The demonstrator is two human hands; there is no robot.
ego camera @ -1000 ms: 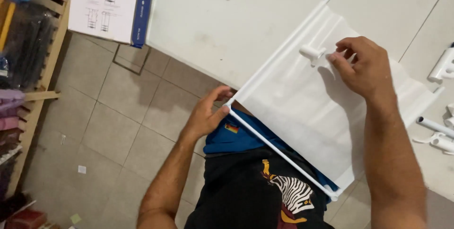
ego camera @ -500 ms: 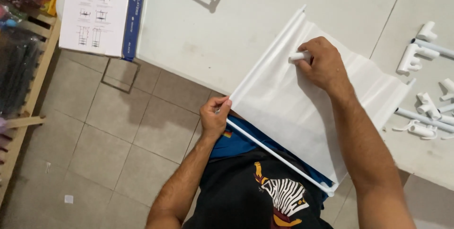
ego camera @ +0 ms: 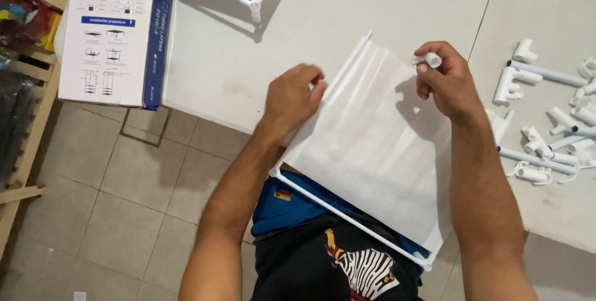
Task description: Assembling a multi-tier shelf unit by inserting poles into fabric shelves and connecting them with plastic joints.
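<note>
Fitting a corner piece onto a cloth shelf panel

Right hand (ego camera: 448, 82) pinching white plastic connector (ego camera: 428, 60) at top edge of white fabric panel (ego camera: 379, 145); left hand (ego camera: 293, 97) curled, pressing panel's left side. Next: probably lining up with rod end.

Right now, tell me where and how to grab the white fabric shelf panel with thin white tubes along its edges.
Grip the white fabric shelf panel by the thin white tube on its near edge, coming from the person's side. That tube overhangs the white table, so fingers could likely wrap fully around it; the fabric itself looks limp.
</note>
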